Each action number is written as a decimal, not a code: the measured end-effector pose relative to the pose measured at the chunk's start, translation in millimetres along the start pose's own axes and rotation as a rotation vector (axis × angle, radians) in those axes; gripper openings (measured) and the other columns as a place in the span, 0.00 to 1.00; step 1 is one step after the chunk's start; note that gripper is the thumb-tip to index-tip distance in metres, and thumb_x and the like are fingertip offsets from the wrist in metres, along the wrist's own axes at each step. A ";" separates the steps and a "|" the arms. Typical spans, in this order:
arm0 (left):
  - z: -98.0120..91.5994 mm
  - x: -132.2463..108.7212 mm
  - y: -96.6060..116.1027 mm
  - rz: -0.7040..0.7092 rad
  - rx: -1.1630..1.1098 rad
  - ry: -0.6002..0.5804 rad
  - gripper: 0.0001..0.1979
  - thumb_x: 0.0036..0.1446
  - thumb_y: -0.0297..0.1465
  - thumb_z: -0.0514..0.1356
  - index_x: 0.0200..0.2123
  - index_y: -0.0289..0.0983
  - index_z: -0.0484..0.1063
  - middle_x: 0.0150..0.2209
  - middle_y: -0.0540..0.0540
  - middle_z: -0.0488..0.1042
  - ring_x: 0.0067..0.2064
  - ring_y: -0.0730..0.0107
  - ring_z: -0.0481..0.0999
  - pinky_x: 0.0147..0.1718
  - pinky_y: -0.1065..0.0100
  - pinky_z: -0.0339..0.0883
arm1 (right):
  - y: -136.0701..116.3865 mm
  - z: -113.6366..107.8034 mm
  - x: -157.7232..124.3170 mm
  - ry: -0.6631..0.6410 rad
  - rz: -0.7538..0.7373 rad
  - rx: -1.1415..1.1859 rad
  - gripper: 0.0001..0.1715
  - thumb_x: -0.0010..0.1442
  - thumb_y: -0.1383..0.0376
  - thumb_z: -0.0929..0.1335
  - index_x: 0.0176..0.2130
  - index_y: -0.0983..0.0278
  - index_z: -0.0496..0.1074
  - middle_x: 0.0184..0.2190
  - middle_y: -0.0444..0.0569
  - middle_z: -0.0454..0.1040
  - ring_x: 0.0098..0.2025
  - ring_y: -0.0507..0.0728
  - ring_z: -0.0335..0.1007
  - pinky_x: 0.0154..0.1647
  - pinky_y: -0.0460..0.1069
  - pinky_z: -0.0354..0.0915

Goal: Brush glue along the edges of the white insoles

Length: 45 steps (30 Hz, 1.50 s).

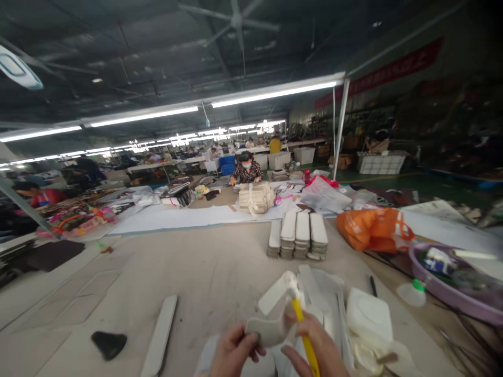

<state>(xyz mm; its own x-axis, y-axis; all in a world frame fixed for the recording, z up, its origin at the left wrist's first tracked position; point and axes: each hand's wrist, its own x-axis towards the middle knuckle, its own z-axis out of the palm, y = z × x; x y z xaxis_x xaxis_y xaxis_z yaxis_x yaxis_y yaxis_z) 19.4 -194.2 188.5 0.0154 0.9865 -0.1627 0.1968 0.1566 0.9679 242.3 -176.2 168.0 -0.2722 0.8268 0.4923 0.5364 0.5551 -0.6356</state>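
My left hand point(240, 348) pinches the end of a pale grey rounded strip point(265, 332), thumb on its face. In my right hand point(316, 345) is a yellow-handled brush point(305, 337), its whitish head pointing away from me. The strip's far end reaches close to my right fingers; whether they touch it I cannot tell. Just beyond lies a flat off-white piece point(273, 293), partly behind the brush head. More pale strips point(310, 285) lie in a loose heap right of the brush. To the left, a long light strip point(160, 335) rests alone on the table.
Several neat stacks of light pieces point(299, 233) stand ahead. At right are a white plastic container point(369, 314), a green-capped bottle point(414, 293), an orange bag point(367, 229) and a purple basin point(451, 293). A black object point(109, 344) lies left. A co-worker point(247, 170) sits across the table.
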 end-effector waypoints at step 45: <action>-135.6 -39.9 -193.6 -0.556 0.484 0.173 0.07 0.50 0.34 0.61 0.26 0.36 0.73 0.19 0.51 0.73 0.27 0.69 0.73 0.28 0.70 0.57 | 39.9 158.8 -41.6 -0.363 0.406 -0.231 0.06 0.57 0.59 0.60 0.34 0.58 0.57 0.24 0.42 0.69 0.27 0.57 0.70 0.30 0.49 0.62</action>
<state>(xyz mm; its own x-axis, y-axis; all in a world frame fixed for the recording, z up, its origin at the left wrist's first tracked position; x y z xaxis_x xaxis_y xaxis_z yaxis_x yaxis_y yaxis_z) -152.2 -257.5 33.7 -0.3584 0.7681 -0.5307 0.5399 0.6343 0.5534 148.1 -174.0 27.8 -0.2425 0.9698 -0.0243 0.8038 0.1868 -0.5647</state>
